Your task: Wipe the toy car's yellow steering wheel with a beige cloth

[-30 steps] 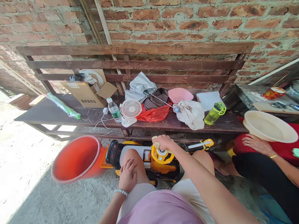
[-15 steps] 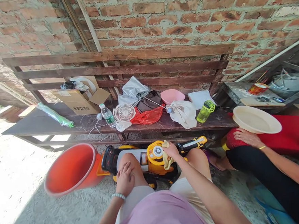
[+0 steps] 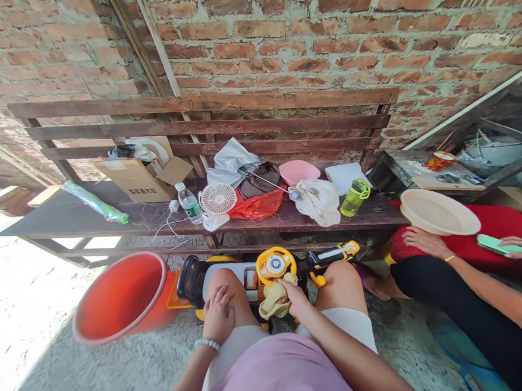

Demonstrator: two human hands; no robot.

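The right hand [image 3: 297, 300] grasps a crumpled yellow cloth [image 3: 274, 303] by its right end, just nearer than the yellow steering wheel [image 3: 275, 265] of the ride-on toy [image 3: 251, 281], probably bunched so that it stays a compact wad, though whether it touches the toy I cannot tell. The left hand [image 3: 218, 311] grips nothing and lies spread on the left knee [image 3: 226, 279], likely for support, while the toy sits below the far bench's [image 3: 34, 220] near edge, perhaps for easy reach.
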